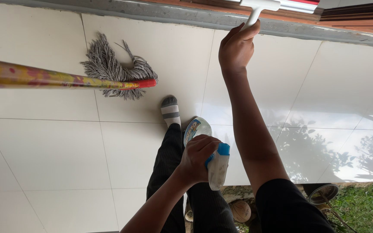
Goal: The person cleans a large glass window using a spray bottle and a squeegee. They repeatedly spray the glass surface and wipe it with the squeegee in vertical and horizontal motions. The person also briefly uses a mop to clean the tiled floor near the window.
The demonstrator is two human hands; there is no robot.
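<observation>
My right hand [237, 48] is stretched forward and grips the white handle of a squeegee [257, 8] whose head lies along the window frame at the top edge. My left hand [198, 157] is held close to my body and is closed around a spray bottle [212, 159] with a white body, blue trigger and a blue-labelled round end. Below the bottle are my dark trouser legs [169, 164] and one foot in a grey-and-white striped sock [170, 111] on the white tiled floor [44, 146].
A mop with a grey string head [115, 69] and a yellow-and-red patterned handle [44, 78] lies across the tiles at the left. A grey ledge [173, 15] runs below the window frame. Grass [363, 207], a round pot and a brown ball [240, 210] show at the bottom right.
</observation>
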